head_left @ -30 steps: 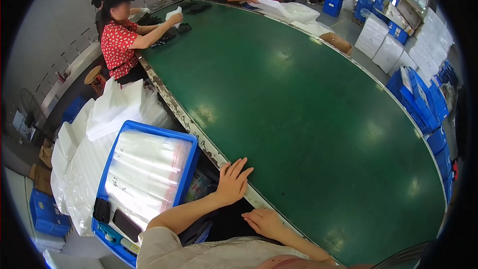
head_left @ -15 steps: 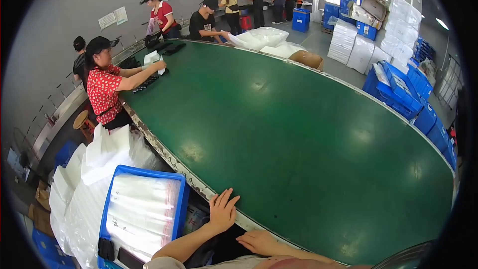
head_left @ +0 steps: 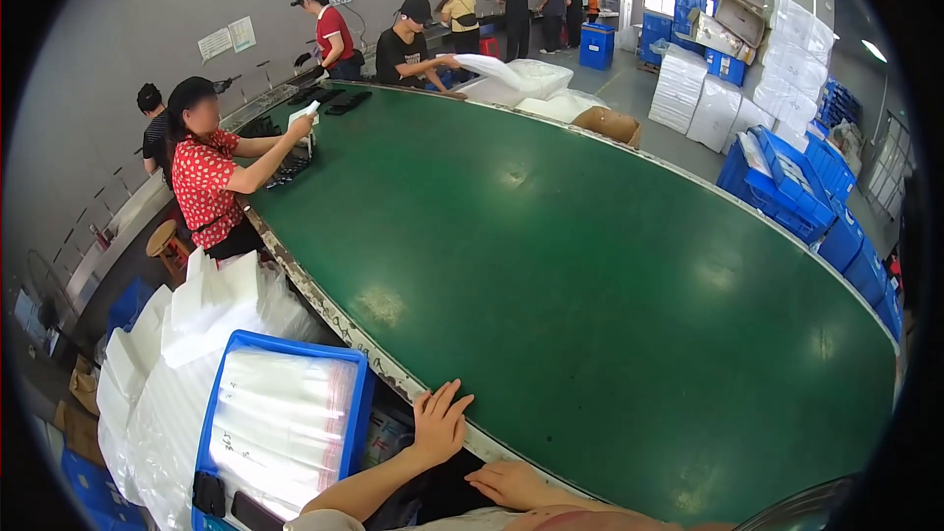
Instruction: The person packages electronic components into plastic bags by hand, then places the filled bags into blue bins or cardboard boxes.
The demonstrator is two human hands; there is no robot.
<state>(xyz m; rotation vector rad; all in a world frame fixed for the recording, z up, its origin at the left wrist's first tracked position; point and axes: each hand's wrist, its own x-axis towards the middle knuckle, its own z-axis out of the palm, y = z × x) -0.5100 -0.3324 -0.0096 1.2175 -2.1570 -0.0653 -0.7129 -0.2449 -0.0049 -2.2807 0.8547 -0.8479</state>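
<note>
My left hand (head_left: pixel 441 425) rests on the near edge of the green conveyor belt table (head_left: pixel 590 275), its fingers spread and stretched onto the surface. Nothing is in it. Beside it, to the right, my right hand (head_left: pixel 509 483) lies at the same pale, chipped rim with its fingers extended and pointing left, also holding nothing. Left of my arm stands a blue crate (head_left: pixel 360 403) filled with flat plastic bags (head_left: pixel 280 418) that have reddish strips along one side. A dark phone (head_left: pixel 258 511) sits at the crate's near end.
White foam sheets (head_left: pixel 211 300) in plastic are piled beyond the crate. A person in a red patterned top (head_left: pixel 205 182) handles a white piece over black items (head_left: pixel 290 169) at the far left. Blue bins (head_left: pixel 777 187) line the right side. More people work along the back wall.
The person in the patterned top has raised the white piece. Across the table, a person in black has lifted a white sheet. My hands have hardly moved.
</note>
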